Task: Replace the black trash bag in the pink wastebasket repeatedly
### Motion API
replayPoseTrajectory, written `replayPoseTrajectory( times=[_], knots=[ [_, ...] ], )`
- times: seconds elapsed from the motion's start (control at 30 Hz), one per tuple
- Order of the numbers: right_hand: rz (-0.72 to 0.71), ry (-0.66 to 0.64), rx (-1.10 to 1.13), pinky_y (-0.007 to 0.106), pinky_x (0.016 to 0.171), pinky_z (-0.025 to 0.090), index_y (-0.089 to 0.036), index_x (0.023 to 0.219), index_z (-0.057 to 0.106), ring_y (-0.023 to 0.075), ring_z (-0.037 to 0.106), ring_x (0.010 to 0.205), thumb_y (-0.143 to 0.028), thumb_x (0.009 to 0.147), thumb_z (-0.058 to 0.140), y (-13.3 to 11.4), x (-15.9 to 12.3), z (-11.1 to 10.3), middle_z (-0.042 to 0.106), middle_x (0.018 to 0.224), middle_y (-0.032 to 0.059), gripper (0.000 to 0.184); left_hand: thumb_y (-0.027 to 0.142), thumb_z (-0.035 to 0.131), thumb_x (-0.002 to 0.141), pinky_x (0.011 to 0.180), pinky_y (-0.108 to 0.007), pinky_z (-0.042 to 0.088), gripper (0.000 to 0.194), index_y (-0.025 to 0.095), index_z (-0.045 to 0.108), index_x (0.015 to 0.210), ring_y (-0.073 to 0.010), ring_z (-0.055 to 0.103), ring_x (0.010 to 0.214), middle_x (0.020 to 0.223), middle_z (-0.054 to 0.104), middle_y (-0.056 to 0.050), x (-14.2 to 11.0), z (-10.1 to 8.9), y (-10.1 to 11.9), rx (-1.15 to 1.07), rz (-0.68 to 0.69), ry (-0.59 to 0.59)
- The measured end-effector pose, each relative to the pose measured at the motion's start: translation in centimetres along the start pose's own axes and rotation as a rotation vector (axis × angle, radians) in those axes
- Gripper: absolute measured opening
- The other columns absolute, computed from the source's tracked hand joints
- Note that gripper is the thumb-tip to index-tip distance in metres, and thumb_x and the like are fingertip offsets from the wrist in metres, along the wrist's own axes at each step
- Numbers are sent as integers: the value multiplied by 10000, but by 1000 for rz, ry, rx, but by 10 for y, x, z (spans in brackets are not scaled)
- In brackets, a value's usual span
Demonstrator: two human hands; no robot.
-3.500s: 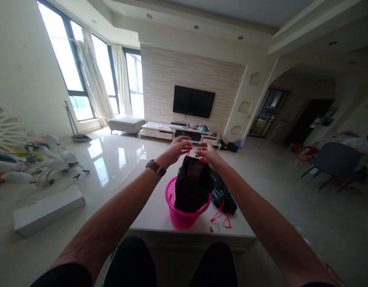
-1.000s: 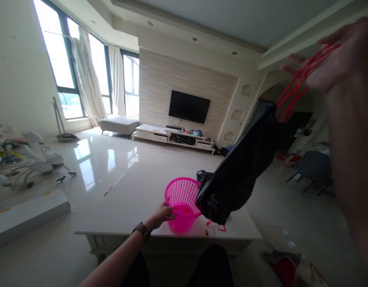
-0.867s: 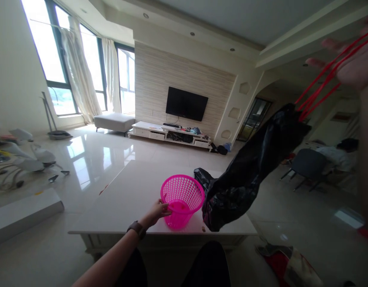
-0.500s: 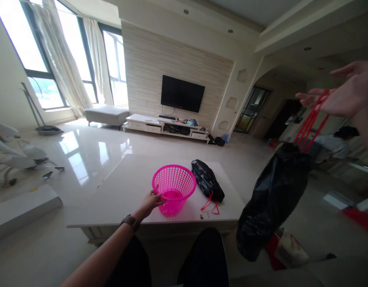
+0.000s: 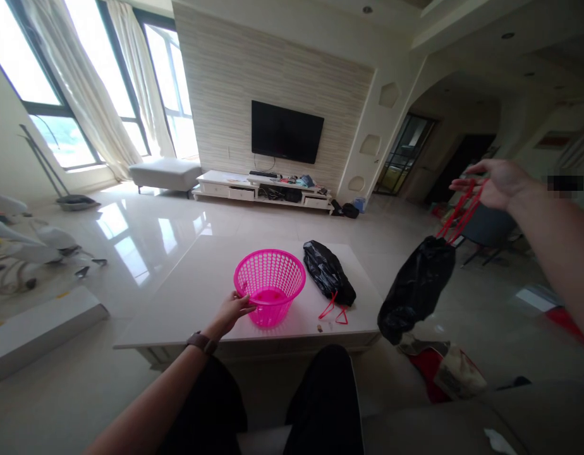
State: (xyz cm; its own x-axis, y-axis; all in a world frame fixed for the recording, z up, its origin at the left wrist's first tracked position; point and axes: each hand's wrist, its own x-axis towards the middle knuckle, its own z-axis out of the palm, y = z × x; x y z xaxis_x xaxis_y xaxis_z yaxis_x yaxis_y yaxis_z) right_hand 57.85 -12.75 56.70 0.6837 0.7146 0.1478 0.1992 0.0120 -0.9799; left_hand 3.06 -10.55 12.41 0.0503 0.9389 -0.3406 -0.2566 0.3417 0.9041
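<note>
My left hand (image 5: 232,313) grips the near-left rim of a pink plastic basket (image 5: 270,309) with holes in its wall, standing upright on the white table. Red drawstrings run over the fingers of my right hand (image 5: 493,182), raised at the right. From them hangs a bunched black garbage bag (image 5: 418,287), beyond the table's right edge. A second black bag (image 5: 327,272) lies on the table to the right of the basket, its red drawstrings toward me.
The low white table (image 5: 178,303) stands before my knees. A cloth bag (image 5: 457,373) with red on it sits on the floor at right, near a grey sofa (image 5: 415,420). A long white box (image 5: 40,335) lies at left. A TV cabinet (image 5: 263,193) is at the far wall.
My right hand has come lower and inward with the hanging black bag, which now swings closer to the table's right edge. The left hand keeps hold of the basket. The view has shifted slightly.
</note>
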Motion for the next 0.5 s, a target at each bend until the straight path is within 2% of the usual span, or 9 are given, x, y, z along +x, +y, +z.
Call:
replayPoseTrajectory(
  times=[0.23,0.3,0.4,0.5],
  knots=[
    [81,-30,-35,415,728,425,-150,731,592,160,657,699,-109,946,498,31,9,10,693,886,145,238,142,631,1004,743,-325,670,128,161,506,1026,-155,745,694,832,671,-32,4,-1,-1,36,46,47],
    [67,-45,-83,369,745,414,-112,726,572,99,634,706,-139,991,462,38,10,15,709,1027,211,288,151,623,1011,717,-313,665,120,162,504,1020,-153,743,679,815,665,-22,7,0,-2,53,51,58],
    [27,-110,-187,299,798,374,-67,685,489,10,595,817,-200,1033,401,50,16,22,623,1243,373,383,185,628,1015,683,-296,656,130,168,499,1014,-149,740,659,789,661,-10,11,0,-3,78,54,68],
    [31,-237,-351,297,804,355,-46,661,460,16,588,908,-249,1047,338,68,29,22,556,1228,479,453,239,651,1008,655,-279,645,164,175,501,1025,-141,734,652,789,672,-8,13,-1,-5,99,63,68]
  ],
)
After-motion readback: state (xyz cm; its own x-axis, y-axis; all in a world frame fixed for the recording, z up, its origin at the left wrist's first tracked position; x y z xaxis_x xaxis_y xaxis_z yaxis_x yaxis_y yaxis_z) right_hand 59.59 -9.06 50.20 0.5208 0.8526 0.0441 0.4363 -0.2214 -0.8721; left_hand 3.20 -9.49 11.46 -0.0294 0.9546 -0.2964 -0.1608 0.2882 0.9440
